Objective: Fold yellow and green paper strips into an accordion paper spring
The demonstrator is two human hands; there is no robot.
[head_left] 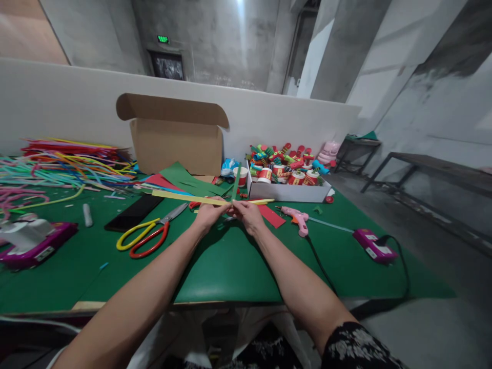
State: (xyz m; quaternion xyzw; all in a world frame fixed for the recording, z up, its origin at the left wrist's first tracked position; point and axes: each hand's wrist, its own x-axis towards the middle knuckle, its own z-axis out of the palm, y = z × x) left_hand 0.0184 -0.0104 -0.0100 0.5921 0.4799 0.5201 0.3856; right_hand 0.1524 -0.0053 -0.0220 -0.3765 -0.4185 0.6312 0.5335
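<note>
My left hand [210, 214] pinches a long yellow paper strip [180, 197], which sticks out to the left. Against it, my right hand [249, 215] is closed on a green paper strip [237, 183] that rises away from me. The two strips meet at my fingertips, roughly at a right angle; their exact join is hidden by the fingers. Just behind my right hand lie more narrow yellow strips [266, 201] and a piece of red paper [273, 216]. Scissors [165, 221] with one yellow and one red handle lie left of my left hand.
A pink glue gun [300, 219] lies at right, its cord crossing toward the table edge near a purple power strip [374, 246]. A white box [292, 192] of paper-cup crafts stands behind. An open cardboard box [177, 146], black phone [132, 214] and pipe cleaners [77, 164] are leftward.
</note>
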